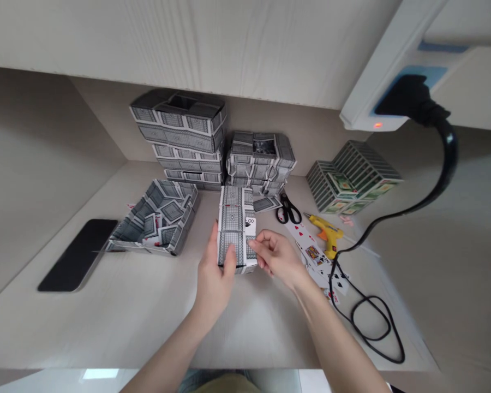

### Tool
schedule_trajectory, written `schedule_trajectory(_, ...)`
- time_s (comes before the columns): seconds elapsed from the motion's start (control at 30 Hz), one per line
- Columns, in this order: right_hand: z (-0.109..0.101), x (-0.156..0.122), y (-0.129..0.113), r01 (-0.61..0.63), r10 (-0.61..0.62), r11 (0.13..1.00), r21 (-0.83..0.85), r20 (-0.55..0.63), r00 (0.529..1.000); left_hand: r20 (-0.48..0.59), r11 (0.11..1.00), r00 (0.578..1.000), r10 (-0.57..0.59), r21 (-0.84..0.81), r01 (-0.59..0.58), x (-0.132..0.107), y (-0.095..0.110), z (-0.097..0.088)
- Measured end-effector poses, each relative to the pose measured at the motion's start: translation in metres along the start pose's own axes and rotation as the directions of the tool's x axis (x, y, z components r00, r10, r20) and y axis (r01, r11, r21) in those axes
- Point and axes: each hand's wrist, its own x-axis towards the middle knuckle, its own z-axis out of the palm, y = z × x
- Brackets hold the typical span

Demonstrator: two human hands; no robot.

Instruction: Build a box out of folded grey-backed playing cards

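A long box made of playing cards (231, 218), grey patterned backs outward, is held over the middle of the desk. My left hand (216, 267) grips its left side, thumb on the top face. With thumb and forefinger pinched, my right hand (279, 256) holds the box's right edge near its lower end. Just above those fingers a white card corner marked 8 (250, 225) shows. The box's underside is hidden. Black-handled scissors (288, 210) and a yellow glue gun (329, 234) lie to the right, beside loose playing cards (313, 254).
An open card tray (184, 226) holding loose cards and a black phone (77, 255) are on the left. Card-built structures (180, 128) (262, 158) stand behind, with stacked card boxes (355, 174) at right. A black cable (393, 215) hangs from a power strip (387, 117) and coils on the desk.
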Motion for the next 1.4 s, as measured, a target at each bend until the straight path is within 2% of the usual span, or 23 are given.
schedule_trajectory(0.1, -0.001, -0.001, 0.0, 0.0, -0.003, 0.997, 0.072, 0.043, 0.999, 0.006, 0.997, 0.999, -0.054, -0.052, 0.055, 0.002, 0.004, -0.001)
schedule_trajectory(0.27, 0.004, -0.003, -0.007, 0.066, -0.094, 0.977, 0.201, 0.135, 0.986, -0.065, 0.976, 0.986, -0.154, -0.165, 0.142, 0.006, 0.0, -0.004)
schedule_trajectory(0.5, 0.024, 0.004, -0.006, 0.156, -0.155, 0.988, 0.01, 0.179, 0.972, -0.108, 0.953, 0.969, -0.222, -0.235, 0.192, 0.017, -0.035, -0.014)
schedule_trajectory(0.57, 0.026, 0.006, -0.002, 0.189, -0.181, 0.981, -0.047, 0.136, 0.974, -0.111, 0.931, 0.961, -0.255, -0.297, 0.212, 0.016, -0.042, -0.019)
schedule_trajectory(0.63, 0.022, 0.008, 0.002, 0.267, -0.268, 0.953, -0.146, 0.016, 0.963, -0.066, 0.881, 0.955, -0.289, -0.408, 0.239, 0.012, -0.044, -0.023)
schedule_trajectory(0.67, 0.018, 0.009, 0.004, 0.324, -0.346, 0.919, -0.224, -0.068, 0.936, -0.034, 0.856, 0.955, -0.295, -0.454, 0.248, 0.01, -0.044, -0.024)
schedule_trajectory(0.7, 0.013, 0.01, 0.005, 0.382, -0.446, 0.864, -0.329, -0.146, 0.883, -0.011, 0.843, 0.956, -0.293, -0.475, 0.253, 0.008, -0.043, -0.025)
schedule_trajectory(0.73, 0.009, 0.011, 0.006, 0.422, -0.549, 0.791, -0.443, -0.209, 0.809, -0.006, 0.849, 0.958, -0.288, -0.465, 0.252, 0.006, -0.042, -0.025)
schedule_trajectory(0.77, 0.005, 0.012, 0.008, 0.444, -0.624, 0.723, -0.529, -0.225, 0.749, -0.01, 0.87, 0.961, -0.277, -0.427, 0.247, 0.005, -0.041, -0.024)
schedule_trajectory(0.8, 0.001, 0.012, 0.009, 0.455, -0.669, 0.669, -0.587, -0.208, 0.714, -0.015, 0.899, 0.965, -0.261, -0.369, 0.237, 0.004, -0.04, -0.022)
schedule_trajectory(0.83, -0.001, 0.012, 0.011, 0.464, -0.691, 0.63, -0.623, -0.177, 0.701, -0.016, 0.925, 0.97, -0.241, -0.308, 0.225, 0.003, -0.04, -0.021)
schedule_trajectory(0.93, -0.001, 0.007, 0.019, 0.488, -0.687, 0.563, -0.667, -0.049, 0.725, -0.001, 0.963, 0.982, -0.189, -0.195, 0.186, 0.007, -0.042, -0.019)
schedule_trajectory(1.03, 0.001, -0.003, 0.026, 0.492, -0.674, 0.542, -0.681, -0.003, 0.739, 0.027, 0.974, 0.985, -0.172, -0.144, 0.174, 0.016, -0.046, -0.024)
schedule_trajectory(1.2, 0.001, -0.02, 0.026, 0.497, -0.637, 0.548, -0.673, 0.049, 0.769, 0.232, 0.982, 0.967, -0.104, -0.132, 0.137, 0.037, -0.047, -0.037)
schedule_trajectory(1.4, 0.014, -0.039, 0.022, 0.522, -0.547, 0.491, -0.697, 0.22, 0.808, 0.36, 0.993, 0.929, -0.083, -0.043, 0.106, 0.07, -0.041, -0.034)
